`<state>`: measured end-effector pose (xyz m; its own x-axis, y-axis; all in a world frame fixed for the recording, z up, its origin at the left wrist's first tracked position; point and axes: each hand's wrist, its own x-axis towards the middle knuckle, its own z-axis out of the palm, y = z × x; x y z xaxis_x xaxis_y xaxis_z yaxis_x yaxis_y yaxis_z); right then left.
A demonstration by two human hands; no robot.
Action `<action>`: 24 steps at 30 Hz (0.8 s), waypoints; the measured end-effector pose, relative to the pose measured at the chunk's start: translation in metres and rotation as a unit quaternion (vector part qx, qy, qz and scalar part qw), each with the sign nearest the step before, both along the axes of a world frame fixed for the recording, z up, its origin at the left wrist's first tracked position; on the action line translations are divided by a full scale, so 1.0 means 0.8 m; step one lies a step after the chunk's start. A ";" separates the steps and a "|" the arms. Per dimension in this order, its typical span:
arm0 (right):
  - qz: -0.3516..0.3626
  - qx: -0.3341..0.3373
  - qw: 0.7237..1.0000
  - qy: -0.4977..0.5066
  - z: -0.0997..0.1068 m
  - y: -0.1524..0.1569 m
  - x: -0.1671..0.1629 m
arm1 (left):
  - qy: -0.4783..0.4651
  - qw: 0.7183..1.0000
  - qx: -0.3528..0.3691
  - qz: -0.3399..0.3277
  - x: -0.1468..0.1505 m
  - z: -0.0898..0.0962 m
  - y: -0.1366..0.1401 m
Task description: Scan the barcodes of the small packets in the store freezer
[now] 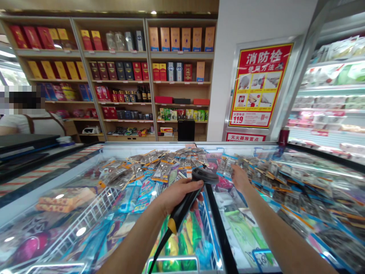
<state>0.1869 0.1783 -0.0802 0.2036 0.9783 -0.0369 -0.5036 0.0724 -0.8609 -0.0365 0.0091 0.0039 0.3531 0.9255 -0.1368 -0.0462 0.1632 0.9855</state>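
A black barcode scanner (182,205) with a yellow collar and a trailing cable is gripped in my left hand (181,194), thumb along its top. Its dark head tilts forward over the freezer's middle divider. Pinched at its right side, a small clear packet with a blue edge (226,166) is in my right hand (240,177), just right of the scanner head. Similar flat packets with orange edges (162,169) lie heaped on the glass beyond my left hand. Another pile of blue- and orange-edged packets (291,190) spreads to the right of my right hand.
Under the glass lid, a white wire basket (97,213) and colourful bagged goods (182,243) fill the chest freezer. A black divider bar (218,228) runs down the middle. Shelves of boxes (122,70) stand behind. A person (34,121) is at the far left.
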 end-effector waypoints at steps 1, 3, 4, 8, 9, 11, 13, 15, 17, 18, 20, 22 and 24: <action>-0.001 -0.001 1.000 0.001 0.001 -0.001 0.000 | 0.000 1.000 -0.001 -0.001 0.000 0.000 0.000; -0.001 -0.001 1.000 0.003 0.004 -0.005 -0.001 | 0.004 1.000 -0.007 0.000 -0.001 0.001 -0.001; -0.002 -0.001 1.000 0.003 0.006 -0.006 -0.002 | 0.008 1.000 -0.011 0.001 -0.001 0.002 -0.002; -0.013 -0.002 1.000 0.003 0.010 -0.009 -0.005 | 0.022 1.000 -0.022 0.001 -0.001 0.000 -0.001; -0.014 -0.002 1.000 0.003 0.011 -0.010 -0.005 | 0.024 0.999 -0.023 0.000 -0.001 -0.001 0.000; -0.012 -0.001 1.000 0.001 0.012 -0.010 -0.006 | 0.030 0.999 -0.024 -0.001 -0.002 -0.003 0.001; -0.012 -0.004 1.000 0.000 0.013 -0.011 -0.006 | 0.033 0.999 -0.025 -0.001 -0.002 -0.005 0.002; -0.012 -0.004 1.000 0.001 0.013 -0.012 -0.006 | 0.035 0.999 -0.027 0.001 -0.002 -0.005 0.002; -0.010 -0.001 1.000 0.001 0.014 -0.012 -0.006 | 0.037 0.999 -0.031 0.002 -0.002 -0.004 0.002; -0.009 0.001 1.000 0.001 0.014 -0.013 -0.006 | 0.037 0.999 -0.033 0.001 -0.002 -0.004 0.002; -0.008 0.004 1.000 0.001 0.013 -0.013 -0.006 | 0.035 0.999 -0.039 0.002 -0.001 -0.004 0.002; -0.008 0.005 1.000 0.002 0.013 -0.012 -0.006 | 0.031 0.999 -0.043 0.004 -0.001 -0.004 0.002; -0.008 0.004 1.000 0.006 0.013 -0.012 -0.005 | 0.027 0.999 -0.045 0.008 -0.001 -0.005 0.003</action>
<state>0.1828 0.1690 -0.0700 0.2193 0.9752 -0.0314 -0.5130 0.0878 -0.8539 -0.0370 0.0112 -0.0002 0.3273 0.9142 -0.2391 0.0039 0.2517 0.9678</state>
